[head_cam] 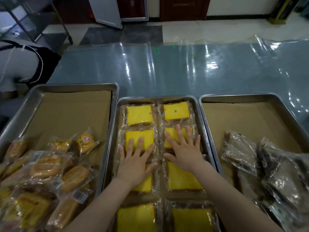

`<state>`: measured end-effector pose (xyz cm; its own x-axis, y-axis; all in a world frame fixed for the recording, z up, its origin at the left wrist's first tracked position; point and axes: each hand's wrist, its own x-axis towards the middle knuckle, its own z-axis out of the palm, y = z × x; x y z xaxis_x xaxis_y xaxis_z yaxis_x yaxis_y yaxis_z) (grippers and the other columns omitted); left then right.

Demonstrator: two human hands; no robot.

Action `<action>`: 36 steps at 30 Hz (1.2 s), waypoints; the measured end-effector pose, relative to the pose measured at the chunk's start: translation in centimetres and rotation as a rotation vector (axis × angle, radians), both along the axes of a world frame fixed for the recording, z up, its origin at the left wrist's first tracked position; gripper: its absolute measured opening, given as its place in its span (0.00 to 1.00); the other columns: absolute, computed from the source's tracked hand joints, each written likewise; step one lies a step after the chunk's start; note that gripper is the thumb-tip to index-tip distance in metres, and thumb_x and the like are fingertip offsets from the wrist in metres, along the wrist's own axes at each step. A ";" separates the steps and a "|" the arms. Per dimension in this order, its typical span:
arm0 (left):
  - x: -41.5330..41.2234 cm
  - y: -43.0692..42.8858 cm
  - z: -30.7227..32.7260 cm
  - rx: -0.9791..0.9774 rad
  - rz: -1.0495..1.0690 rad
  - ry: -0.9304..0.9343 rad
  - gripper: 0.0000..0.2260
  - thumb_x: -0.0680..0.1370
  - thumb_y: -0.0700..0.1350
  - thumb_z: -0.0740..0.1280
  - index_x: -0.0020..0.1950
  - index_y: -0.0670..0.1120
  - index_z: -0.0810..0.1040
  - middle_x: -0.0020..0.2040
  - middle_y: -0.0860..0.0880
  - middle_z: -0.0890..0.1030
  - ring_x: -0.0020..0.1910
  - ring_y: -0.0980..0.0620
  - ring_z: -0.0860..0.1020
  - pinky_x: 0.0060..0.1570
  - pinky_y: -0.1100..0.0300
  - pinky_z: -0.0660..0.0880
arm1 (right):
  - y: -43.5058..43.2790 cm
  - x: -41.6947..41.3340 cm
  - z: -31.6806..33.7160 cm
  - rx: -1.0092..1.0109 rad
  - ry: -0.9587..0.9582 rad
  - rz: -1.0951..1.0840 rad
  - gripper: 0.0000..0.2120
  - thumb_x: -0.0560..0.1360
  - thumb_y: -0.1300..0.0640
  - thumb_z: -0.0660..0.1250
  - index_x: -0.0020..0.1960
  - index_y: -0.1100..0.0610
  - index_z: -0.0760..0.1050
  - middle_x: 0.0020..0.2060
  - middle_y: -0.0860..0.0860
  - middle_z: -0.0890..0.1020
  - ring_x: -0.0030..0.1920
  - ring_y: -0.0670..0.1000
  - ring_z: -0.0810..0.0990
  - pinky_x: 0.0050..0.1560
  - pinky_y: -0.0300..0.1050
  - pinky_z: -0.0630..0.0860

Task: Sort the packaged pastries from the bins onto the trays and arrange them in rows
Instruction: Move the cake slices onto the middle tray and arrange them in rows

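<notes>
The wrapped yellow cake slices [139, 114] lie in the middle tray [155, 98], two abreast in neat rows on a brown paper liner. They look light and soft: sponge that would dent under a hard squeeze, sealed in clear film that is likely slick and crinkly. The safest hold is probably by the packet's short edges or its sealed margin, or a flat palm to slide it, rather than a pinch through the cake.

Both hands are spread flat, fingers straight and fanned, holding nothing. The left hand [137, 158] rests palm-down across the left slice of the second row, its wrist over the slice behind. The right hand [185, 151] lies the same way on the right slice of that row. Both forearms reach in from the near edge, roughly parallel. The pose suggests pressing or nudging the pair into line.

The left tray [75, 85] holds a loose heap of golden pastries [46, 166] in packets; the right tray [250, 96] holds dark pastries [240, 148], also unsorted. All three trays sit on a desk [167, 67] under glossy plastic sheet.
</notes>
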<state>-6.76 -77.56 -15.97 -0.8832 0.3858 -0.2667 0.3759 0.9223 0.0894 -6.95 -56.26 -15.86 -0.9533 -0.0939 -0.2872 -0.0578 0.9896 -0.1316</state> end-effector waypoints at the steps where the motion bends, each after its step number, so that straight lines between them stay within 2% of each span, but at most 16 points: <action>1: 0.0 0.0 0.0 0.002 0.006 0.003 0.30 0.70 0.72 0.35 0.70 0.67 0.32 0.74 0.50 0.32 0.71 0.40 0.29 0.66 0.36 0.30 | 0.0 -0.1 0.1 -0.002 -0.006 0.001 0.37 0.74 0.29 0.48 0.68 0.33 0.24 0.72 0.51 0.26 0.68 0.62 0.22 0.66 0.73 0.33; 8: 0.5 0.4 -0.3 0.007 0.051 0.026 0.30 0.70 0.71 0.35 0.71 0.67 0.32 0.75 0.50 0.32 0.71 0.40 0.28 0.64 0.38 0.27 | -0.1 0.9 -0.1 0.003 0.043 -0.008 0.35 0.73 0.28 0.45 0.70 0.33 0.26 0.75 0.50 0.30 0.70 0.61 0.24 0.67 0.73 0.35; 12: 0.4 0.7 -0.2 0.080 0.082 0.065 0.32 0.72 0.71 0.36 0.75 0.64 0.41 0.76 0.49 0.35 0.71 0.42 0.27 0.64 0.42 0.26 | -0.4 0.6 0.6 -0.015 0.051 -0.038 0.34 0.73 0.28 0.43 0.73 0.35 0.33 0.75 0.51 0.32 0.70 0.62 0.24 0.66 0.72 0.32; 15: -0.9 1.2 0.1 0.155 0.132 0.128 0.30 0.73 0.71 0.35 0.74 0.63 0.40 0.76 0.48 0.35 0.72 0.46 0.28 0.67 0.45 0.30 | -0.8 -0.6 1.7 -0.095 0.147 -0.110 0.35 0.71 0.28 0.39 0.75 0.38 0.39 0.75 0.50 0.32 0.70 0.62 0.24 0.64 0.70 0.29; 19: -5.1 2.3 0.9 0.132 0.179 0.120 0.31 0.72 0.70 0.35 0.74 0.63 0.39 0.77 0.45 0.38 0.74 0.41 0.36 0.69 0.41 0.36 | -1.1 -4.4 2.7 -0.134 0.155 -0.158 0.33 0.73 0.30 0.40 0.76 0.39 0.42 0.76 0.50 0.35 0.71 0.64 0.27 0.65 0.70 0.31; 21: -7.2 2.7 1.0 0.077 0.217 0.075 0.32 0.71 0.70 0.35 0.74 0.64 0.40 0.78 0.45 0.41 0.75 0.39 0.39 0.66 0.37 0.33 | -0.8 -5.9 2.2 -0.095 0.109 -0.166 0.32 0.74 0.30 0.43 0.76 0.38 0.42 0.77 0.51 0.37 0.72 0.67 0.31 0.65 0.72 0.32; 24: -8.6 2.7 0.8 0.008 0.215 0.041 0.33 0.70 0.72 0.34 0.74 0.65 0.42 0.78 0.45 0.42 0.74 0.37 0.39 0.61 0.36 0.27 | -0.2 -6.8 0.9 -0.034 0.059 -0.171 0.32 0.75 0.29 0.44 0.75 0.37 0.42 0.77 0.50 0.39 0.73 0.67 0.34 0.65 0.73 0.33; 28: -8.3 2.4 0.7 0.019 0.206 0.037 0.33 0.70 0.72 0.36 0.74 0.65 0.42 0.77 0.46 0.39 0.74 0.38 0.36 0.61 0.37 0.27 | -0.3 -6.5 0.5 0.017 0.056 -0.180 0.33 0.75 0.29 0.44 0.76 0.39 0.42 0.77 0.50 0.38 0.73 0.67 0.33 0.65 0.73 0.33; 32: -6.0 1.5 1.6 0.146 0.185 0.068 0.30 0.72 0.69 0.38 0.74 0.64 0.38 0.76 0.48 0.36 0.74 0.45 0.33 0.66 0.43 0.30 | -0.5 -4.7 2.1 -0.151 0.146 -0.131 0.32 0.77 0.34 0.48 0.77 0.41 0.44 0.77 0.50 0.40 0.74 0.64 0.34 0.70 0.64 0.35; 36: -0.2 -0.3 2.5 0.345 0.078 0.024 0.27 0.75 0.66 0.43 0.71 0.66 0.36 0.77 0.54 0.38 0.73 0.56 0.32 0.69 0.58 0.34 | 0.3 1.4 2.9 -0.274 0.189 -0.056 0.30 0.79 0.41 0.53 0.78 0.46 0.50 0.77 0.47 0.41 0.75 0.52 0.32 0.74 0.55 0.38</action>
